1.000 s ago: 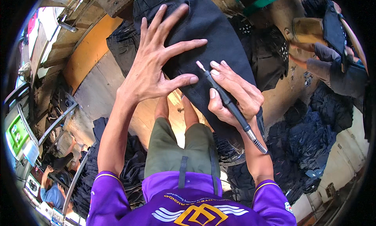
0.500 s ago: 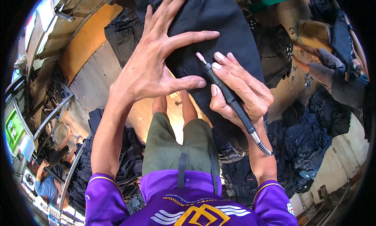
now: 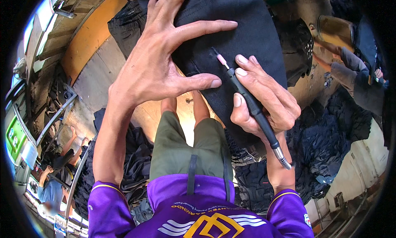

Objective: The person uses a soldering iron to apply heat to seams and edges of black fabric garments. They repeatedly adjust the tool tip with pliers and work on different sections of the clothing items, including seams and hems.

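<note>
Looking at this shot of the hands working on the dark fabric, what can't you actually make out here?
Head view only:
- Dark garment: its top runs off the upper edge, and the left hand covers part of it.
- Rotary tool: the right hand wraps its middle; the cord end leaves behind the wrist.
- Pink tip: too small to tell whether it touches the cloth.
- Fabric piles at right: dark, bent by the fisheye rim.

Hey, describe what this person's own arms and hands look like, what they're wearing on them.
Both hands are bare, no gloves: the left hand and the right hand. No rings, watch or wristband show. The forearms are uncovered up to short purple sleeves with thin yellow piping at the cuffs. The right sleeve carries a small patch near its edge.
</note>
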Demonstrator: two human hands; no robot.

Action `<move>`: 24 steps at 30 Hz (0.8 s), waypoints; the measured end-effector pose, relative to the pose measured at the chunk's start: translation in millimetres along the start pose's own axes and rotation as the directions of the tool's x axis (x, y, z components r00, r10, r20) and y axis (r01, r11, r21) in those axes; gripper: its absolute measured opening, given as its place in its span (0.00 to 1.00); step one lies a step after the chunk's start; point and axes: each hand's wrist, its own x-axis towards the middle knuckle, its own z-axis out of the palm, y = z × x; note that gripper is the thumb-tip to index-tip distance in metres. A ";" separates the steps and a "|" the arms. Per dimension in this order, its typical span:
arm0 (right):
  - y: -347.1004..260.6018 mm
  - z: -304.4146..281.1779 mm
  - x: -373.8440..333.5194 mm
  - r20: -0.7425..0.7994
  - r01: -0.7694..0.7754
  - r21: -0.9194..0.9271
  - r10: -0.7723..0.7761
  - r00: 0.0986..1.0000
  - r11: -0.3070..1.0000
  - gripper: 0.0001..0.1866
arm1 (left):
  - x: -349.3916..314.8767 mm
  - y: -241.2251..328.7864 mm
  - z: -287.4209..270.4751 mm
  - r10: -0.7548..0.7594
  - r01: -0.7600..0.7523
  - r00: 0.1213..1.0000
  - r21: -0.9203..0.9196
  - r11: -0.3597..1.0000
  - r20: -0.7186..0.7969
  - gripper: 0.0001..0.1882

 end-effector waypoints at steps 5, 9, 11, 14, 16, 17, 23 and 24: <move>-1.0 -0.8 -1.2 0.027 -0.012 0.004 0.012 1.000 1.000 0.18 | 0.9 13.9 -3.9 -0.085 0.084 0.996 0.019 0.996 0.030 0.39; 1.9 -1.8 3.3 -0.010 -0.026 -0.004 0.026 1.000 1.000 0.17 | 2.2 13.6 -1.8 -0.059 0.059 0.998 0.010 0.998 0.016 0.40; 3.8 0.6 6.0 -0.013 -0.009 -0.034 0.009 1.000 0.999 0.18 | 2.8 6.7 0.0 -0.017 0.017 1.000 -0.004 1.000 0.003 0.40; 5.7 3.8 8.6 -0.008 0.004 -0.043 -0.004 1.000 0.999 0.18 | 0.4 -2.3 2.4 0.002 -0.002 1.000 0.001 1.000 -0.003 0.40; 5.8 4.5 8.4 -0.008 0.005 -0.040 -0.005 1.000 0.999 0.19 | -2.0 -3.6 4.0 -0.003 0.003 1.000 -0.019 1.000 -0.013 0.40; 5.4 3.9 7.9 -0.002 0.000 -0.040 0.000 1.000 0.999 0.19 | -2.5 -3.1 4.5 -0.003 0.002 1.000 -0.032 0.999 -0.022 0.40; 1.6 -1.7 1.7 0.005 -0.012 -0.030 0.012 1.000 0.999 0.20 | -1.6 6.0 6.6 -0.009 0.009 0.999 -0.008 1.000 -0.043 0.40; 1.1 -1.7 0.5 0.004 -0.015 -0.027 0.015 1.000 1.000 0.20 | -1.0 6.8 7.6 -0.029 0.029 0.999 0.004 1.000 -0.046 0.41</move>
